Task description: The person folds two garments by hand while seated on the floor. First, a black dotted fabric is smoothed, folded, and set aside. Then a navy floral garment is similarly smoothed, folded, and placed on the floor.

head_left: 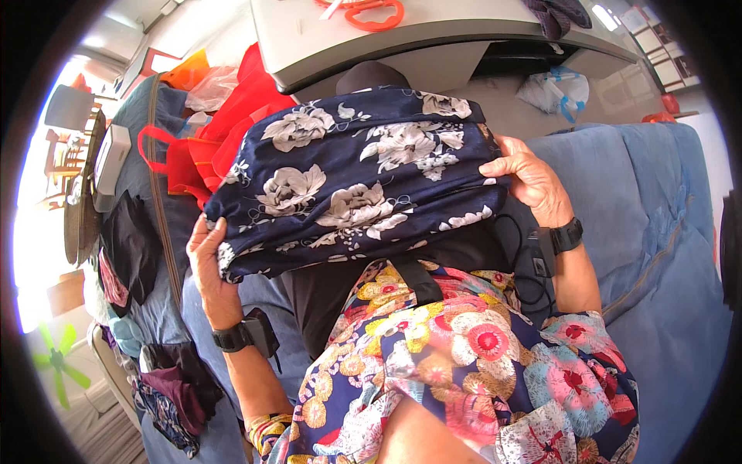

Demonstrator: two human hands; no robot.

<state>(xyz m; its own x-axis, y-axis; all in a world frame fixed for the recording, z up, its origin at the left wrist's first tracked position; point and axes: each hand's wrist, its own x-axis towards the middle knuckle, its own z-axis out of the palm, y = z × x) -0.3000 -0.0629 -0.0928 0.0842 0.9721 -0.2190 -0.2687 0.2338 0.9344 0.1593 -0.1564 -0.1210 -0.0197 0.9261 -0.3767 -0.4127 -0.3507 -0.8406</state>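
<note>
A navy cloth with pale grey flowers [353, 174] is spread across my lap, folded, with soft creases running along its length. Its left end is pinched between the thumb and fingers of my left hand [210, 258]. At the opposite end my right hand [524, 177] grips the edge, thumb on top and fingers behind. The cloth hangs between both hands above dark trousers [313, 301]. Whether it is a garment or a plain piece of fabric, I cannot tell.
I sit on a blue-covered sofa [626, 191]. A red fabric bag [232, 139] lies left of the cloth. Dark and maroon clothes [179, 394] lie on the left side. Ahead stands a white-topped table [301, 43] with red-handled scissors [377, 16]. A plastic bag [553, 93] sits beneath it.
</note>
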